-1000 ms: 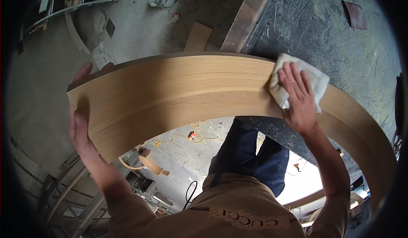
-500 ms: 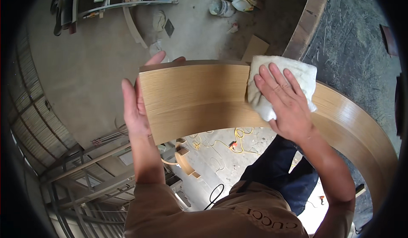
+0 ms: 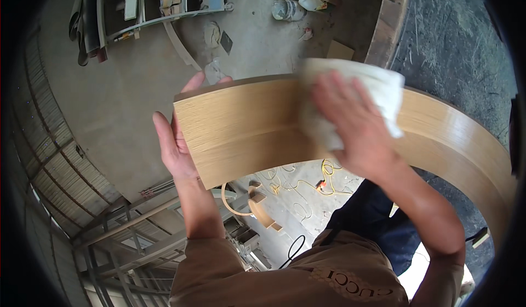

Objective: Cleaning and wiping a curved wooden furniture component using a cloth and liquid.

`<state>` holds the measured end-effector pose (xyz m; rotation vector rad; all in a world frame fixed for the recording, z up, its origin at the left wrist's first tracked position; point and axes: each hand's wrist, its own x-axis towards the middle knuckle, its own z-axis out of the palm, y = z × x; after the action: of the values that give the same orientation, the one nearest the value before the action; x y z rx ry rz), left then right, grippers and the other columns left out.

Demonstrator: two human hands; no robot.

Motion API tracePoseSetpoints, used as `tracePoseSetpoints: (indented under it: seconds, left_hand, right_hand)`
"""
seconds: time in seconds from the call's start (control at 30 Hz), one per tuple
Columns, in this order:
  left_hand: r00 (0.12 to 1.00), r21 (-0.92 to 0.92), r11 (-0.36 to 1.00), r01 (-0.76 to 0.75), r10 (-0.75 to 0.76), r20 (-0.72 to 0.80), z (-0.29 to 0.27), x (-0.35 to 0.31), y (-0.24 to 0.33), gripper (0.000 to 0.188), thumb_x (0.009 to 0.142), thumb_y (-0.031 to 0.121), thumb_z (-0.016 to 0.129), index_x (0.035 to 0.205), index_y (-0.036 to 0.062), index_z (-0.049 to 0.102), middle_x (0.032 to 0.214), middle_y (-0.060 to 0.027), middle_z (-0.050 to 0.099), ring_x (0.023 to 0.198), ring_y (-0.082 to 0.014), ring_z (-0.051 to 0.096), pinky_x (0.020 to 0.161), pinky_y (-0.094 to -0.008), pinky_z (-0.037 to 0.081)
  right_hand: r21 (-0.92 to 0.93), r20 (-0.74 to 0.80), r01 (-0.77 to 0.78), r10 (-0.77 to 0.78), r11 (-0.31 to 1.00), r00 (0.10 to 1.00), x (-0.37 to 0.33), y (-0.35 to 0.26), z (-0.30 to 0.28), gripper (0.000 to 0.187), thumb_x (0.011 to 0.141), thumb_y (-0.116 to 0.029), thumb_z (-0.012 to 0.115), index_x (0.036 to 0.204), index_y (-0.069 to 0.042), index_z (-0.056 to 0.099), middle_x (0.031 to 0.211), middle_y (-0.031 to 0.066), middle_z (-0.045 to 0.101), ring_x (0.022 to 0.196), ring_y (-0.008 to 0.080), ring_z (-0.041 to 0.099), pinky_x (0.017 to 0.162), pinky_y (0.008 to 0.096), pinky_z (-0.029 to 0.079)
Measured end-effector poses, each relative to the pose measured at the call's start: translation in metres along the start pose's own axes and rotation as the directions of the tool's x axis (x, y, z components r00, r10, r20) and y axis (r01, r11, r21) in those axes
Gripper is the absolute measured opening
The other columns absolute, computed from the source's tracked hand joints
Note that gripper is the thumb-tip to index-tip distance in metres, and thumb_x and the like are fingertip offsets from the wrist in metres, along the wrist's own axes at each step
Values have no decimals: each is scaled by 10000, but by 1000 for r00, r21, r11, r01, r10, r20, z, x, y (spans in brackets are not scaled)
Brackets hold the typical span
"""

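Note:
A long curved piece of pale wood point(image 3: 241, 112), banded along its length, arcs across the view from left to right. My left hand point(image 3: 178, 142) supports its left end, with fingers reaching behind the upper edge and the thumb standing out to the side. Flat against the face of the wood lies a folded white cloth point(image 3: 383, 88), pressed there by my right hand point(image 3: 353, 121). The right fingers are blurred by motion and spread over the cloth. Part of the left hand is hidden behind the wood.
A dark scuffed worktop point(image 3: 455, 55) with a wooden edge point(image 3: 386, 25) lies under the right side. Beyond are a bucket point(image 3: 287, 9) and plastic jugs point(image 3: 312, 0). A metal shelf point(image 3: 170, 14) stands far left. A yellow cord point(image 3: 329, 170) and curved wood offcuts point(image 3: 263, 208) lie below.
My right hand and the cloth have slid slightly left and up along the wood. The wood's left end has shifted a little down and left, with my left hand still at it.

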<state>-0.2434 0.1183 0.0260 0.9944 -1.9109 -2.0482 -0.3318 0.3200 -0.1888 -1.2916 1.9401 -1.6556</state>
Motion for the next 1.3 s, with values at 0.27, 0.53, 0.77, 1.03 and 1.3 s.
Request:
tracePoseSetpoints:
  seconds: [0.27, 0.53, 0.77, 1.03, 1.3]
  left_hand:
    - [999, 62, 997, -45, 46, -22, 0, 9, 2, 893, 1119, 652, 281, 1626, -82, 323, 1473, -231, 617, 1473, -394, 492, 1240, -491, 368]
    - [989, 70, 996, -61, 70, -129, 22, 2, 0, 925, 1115, 654, 271, 1626, -116, 275, 1408, -364, 597, 1522, -477, 385, 1248, -566, 313]
    - [999, 25, 999, -44, 44, 7, 17, 8, 0, 874, 1126, 617, 274, 1635, -94, 278, 1565, -419, 431, 1511, -471, 407, 1251, -541, 312]
    - [988, 116, 988, -107, 118, -95, 26, -3, 4, 750, 1162, 480, 172, 1620, -98, 309, 1524, -412, 481, 1455, -466, 480, 1218, -548, 355]
    - [966, 366, 920, -142, 210, -153, 35, 8, -12, 679, 1169, 417, 229, 1619, -79, 339, 1554, -381, 469, 1426, -422, 528, 1211, -493, 404]
  right_hand:
    - [97, -173, 187, -169, 977, 970, 24, 5, 23, 614, 883, -241, 734, 1444, -27, 605, 1523, 125, 604, 1496, 307, 484, 1327, 465, 246]
    - [-243, 10, -305, 317, 921, 948, -94, 51, -49, 1073, 692, -78, 889, 1639, -75, 385, 1711, 177, 375, 1616, 357, 301, 1292, 585, 265]
    - [-92, -105, 132, -141, 987, 984, 1, 8, 12, 725, 883, -255, 690, 1559, -72, 501, 1603, 158, 501, 1543, 311, 407, 1304, 510, 289]
    - [-591, 21, -368, 470, 718, 882, -155, 64, -112, 882, 802, -128, 807, 1609, -77, 456, 1706, 155, 408, 1607, 342, 336, 1299, 557, 246]
    - [196, -245, 331, -281, 923, 928, 22, -49, 52, 818, 764, -335, 767, 1508, -71, 550, 1660, 139, 451, 1612, 288, 305, 1347, 497, 197]
